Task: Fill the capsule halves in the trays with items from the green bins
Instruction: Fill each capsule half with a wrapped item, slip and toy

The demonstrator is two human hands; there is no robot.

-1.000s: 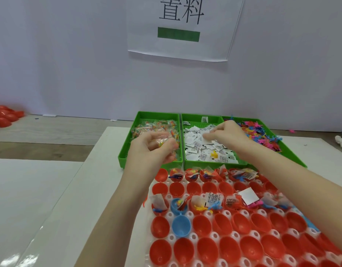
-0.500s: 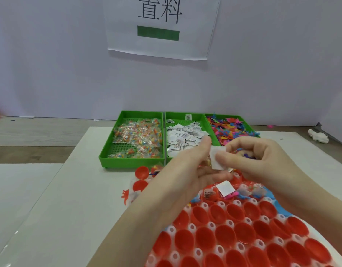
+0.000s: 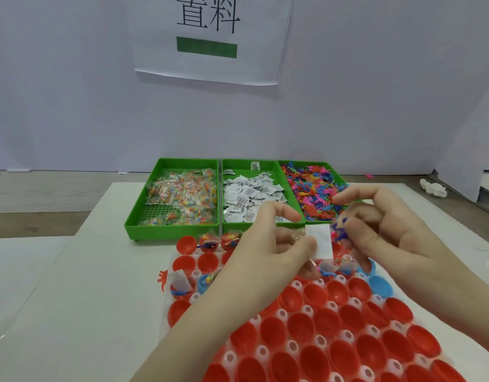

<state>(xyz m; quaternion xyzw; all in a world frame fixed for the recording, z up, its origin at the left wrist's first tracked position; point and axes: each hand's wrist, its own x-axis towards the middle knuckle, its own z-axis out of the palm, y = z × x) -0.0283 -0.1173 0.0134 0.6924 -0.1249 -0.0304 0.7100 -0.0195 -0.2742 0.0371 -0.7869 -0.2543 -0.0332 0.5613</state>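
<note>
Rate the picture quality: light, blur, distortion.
Head view: soft, even light with faint shadows and no strong glare; wide-angle bending shows at the edges, where the red capsule halves stretch; both hands, left and right, are slightly soft, and so is the white packet; the green bins look fairly sharp.

A white paper sign (image 3: 210,37) taped to the wall bears two large black characters, 置料, above a solid green bar. The small white packets (image 3: 249,197) in the middle green bin (image 3: 262,223) carry black print too small to read.
</note>
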